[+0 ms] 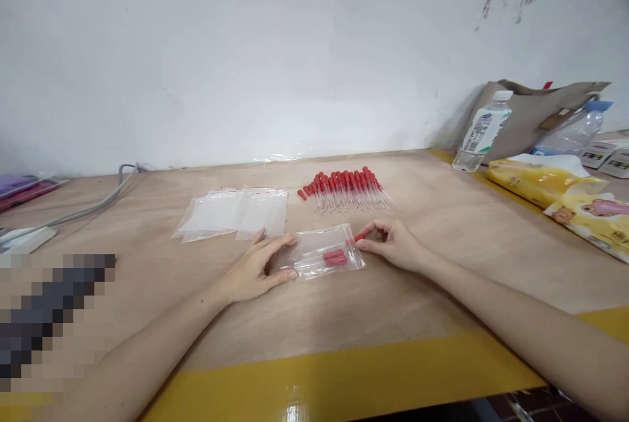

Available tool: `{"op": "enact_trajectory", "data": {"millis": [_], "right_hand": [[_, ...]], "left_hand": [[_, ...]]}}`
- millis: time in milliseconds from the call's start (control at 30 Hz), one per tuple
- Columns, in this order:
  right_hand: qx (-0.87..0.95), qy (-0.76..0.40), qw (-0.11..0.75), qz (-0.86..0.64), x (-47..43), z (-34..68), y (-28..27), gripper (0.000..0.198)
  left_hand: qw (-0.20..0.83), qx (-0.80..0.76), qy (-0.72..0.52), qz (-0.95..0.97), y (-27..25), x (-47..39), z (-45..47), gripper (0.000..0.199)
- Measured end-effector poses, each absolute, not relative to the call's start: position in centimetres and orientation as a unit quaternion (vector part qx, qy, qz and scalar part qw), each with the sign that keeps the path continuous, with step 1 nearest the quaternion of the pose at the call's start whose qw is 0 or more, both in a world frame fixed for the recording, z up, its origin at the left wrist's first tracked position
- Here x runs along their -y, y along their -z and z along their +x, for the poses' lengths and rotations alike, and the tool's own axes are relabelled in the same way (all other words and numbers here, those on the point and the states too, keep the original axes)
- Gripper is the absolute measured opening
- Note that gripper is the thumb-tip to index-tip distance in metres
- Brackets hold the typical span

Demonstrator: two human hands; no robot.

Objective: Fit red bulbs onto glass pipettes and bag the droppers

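Observation:
A clear zip bag lies on the paper-covered table, its open end to the right. My left hand grips the bag's closed left end, thumb below and fingers above. Inside the bag rest droppers with red bulbs. At the bag mouth, my right hand pinches another dropper by its red bulb, and its thin tube points left into the bag. Behind the bag lies a pile of red-bulbed droppers, side by side. Several flat zip bags overlap to the left of that pile.
At the right stand a labelled bottle, a grey bag and a clear bottle with blue cap. Yellow packets lie before them. A grey cable crosses the left side. Yellow tape edges the table front.

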State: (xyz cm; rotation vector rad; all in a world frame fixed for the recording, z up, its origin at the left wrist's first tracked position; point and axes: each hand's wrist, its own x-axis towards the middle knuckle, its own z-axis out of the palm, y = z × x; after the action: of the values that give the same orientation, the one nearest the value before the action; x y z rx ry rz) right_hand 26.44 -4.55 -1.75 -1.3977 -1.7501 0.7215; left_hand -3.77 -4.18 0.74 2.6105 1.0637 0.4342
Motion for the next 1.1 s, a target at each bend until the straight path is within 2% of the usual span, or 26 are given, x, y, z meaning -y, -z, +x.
{"op": "enact_trajectory", "data": {"millis": [100, 233, 367, 500, 600, 700, 833, 1100], "right_hand": [[0.727, -0.224, 0.364, -0.537, 4.7, 25.9, 1.9, 0.015], [0.748, -0.225, 0.351, -0.516, 4.7, 25.3, 1.9, 0.016], [0.714, -0.217, 0.357, -0.562, 4.7, 24.8, 1.9, 0.014], [0.756, -0.189, 0.362, -0.512, 4.7, 24.5, 1.8, 0.011], [0.786, -0.205, 0.331, -0.480, 4.4, 25.1, 1.7, 0.011], [0.754, -0.227, 0.326, -0.523, 3.4, 26.0, 1.3, 0.012], [0.701, -0.115, 0.352, -0.610, 0.6, 25.6, -0.6, 0.012], [0.679, 0.053, 0.256, -0.686, -7.7, 20.0, -3.2, 0.025]], "left_hand": [[0.142, -0.364, -0.156, 0.907, -0.7, 4.1, -3.8, 0.055], [0.138, -0.367, -0.151, 0.907, -0.7, 4.1, -3.7, 0.054], [0.133, -0.368, -0.147, 0.909, -0.6, 4.0, -3.7, 0.054], [0.128, -0.366, -0.149, 0.910, -0.5, 3.9, -3.7, 0.054], [0.133, -0.363, -0.147, 0.911, -0.5, 3.9, -3.7, 0.051], [0.137, -0.356, -0.141, 0.914, -0.6, 3.9, -3.7, 0.046], [0.139, -0.352, -0.139, 0.915, -0.7, 3.9, -3.7, 0.043], [0.142, -0.351, -0.132, 0.916, -0.6, 3.9, -3.6, 0.043]]}}
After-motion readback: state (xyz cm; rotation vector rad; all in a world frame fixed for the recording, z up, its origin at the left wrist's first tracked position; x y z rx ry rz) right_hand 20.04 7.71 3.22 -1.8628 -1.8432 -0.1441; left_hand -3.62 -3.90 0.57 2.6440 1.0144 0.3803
